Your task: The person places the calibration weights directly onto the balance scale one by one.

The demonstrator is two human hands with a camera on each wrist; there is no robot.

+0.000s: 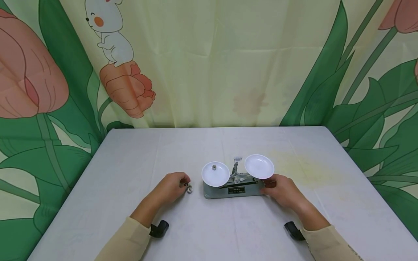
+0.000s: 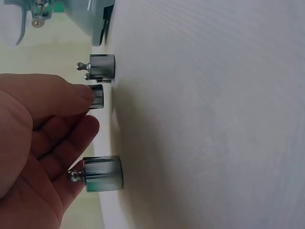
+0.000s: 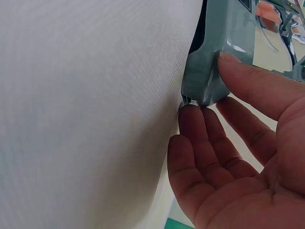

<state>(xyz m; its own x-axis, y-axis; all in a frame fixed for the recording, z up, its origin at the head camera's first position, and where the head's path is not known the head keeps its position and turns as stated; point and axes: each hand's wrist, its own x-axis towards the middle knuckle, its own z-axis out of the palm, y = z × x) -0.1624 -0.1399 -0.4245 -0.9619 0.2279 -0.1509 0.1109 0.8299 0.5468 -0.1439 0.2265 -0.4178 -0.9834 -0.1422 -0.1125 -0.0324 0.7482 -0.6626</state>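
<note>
A balance scale [image 1: 212, 193] with a grey base and two white pans stands on the table. Its left pan [image 1: 209, 178] sits lower than the right pan [image 1: 260, 166] and bears a small metal weight [image 1: 214, 167]. To the scale's left, my left hand [image 1: 173, 186] pinches a small cylindrical weight [image 2: 98, 97] between thumb and finger, close above the cloth. Two more knobbed weights stand near it: one beyond [image 2: 102, 67], and a larger weight [image 2: 105, 174] by the curled lower fingers. My right hand [image 1: 281, 188] grips the base's right end, thumb on its side and fingertips at its bottom corner.
A white cloth [image 1: 235, 224] covers the table. Behind it hangs a curtain [image 1: 212, 72] printed with flowers, leaves and a rabbit on a carrot. Black wrist cameras are strapped at the left wrist [image 1: 159, 229] and right wrist [image 1: 294, 231].
</note>
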